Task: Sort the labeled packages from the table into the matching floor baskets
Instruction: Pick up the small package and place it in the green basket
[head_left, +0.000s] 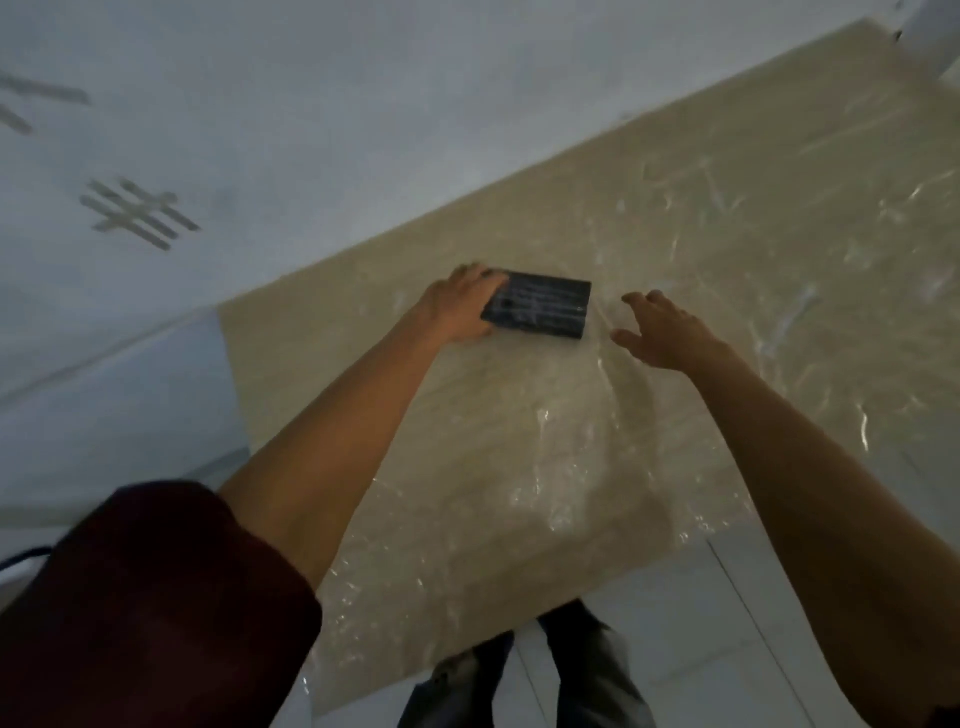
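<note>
My left hand (460, 306) has its grip closed around the near-left end of a flat, dark rectangular package wrapped in glossy plastic (540, 307), fingers over the top edge and thumb at the lower corner. The package lies on the beige worktop covered with wrinkled clear film (519, 457), towards its far left edge. My right hand (662, 332) hovers just beside the package's other end, not touching it, fingers spread wide and holding nothing. The picture is blurred; any label on the package cannot be read. A dark red sleeve (145, 608) covers my left upper arm.
</note>
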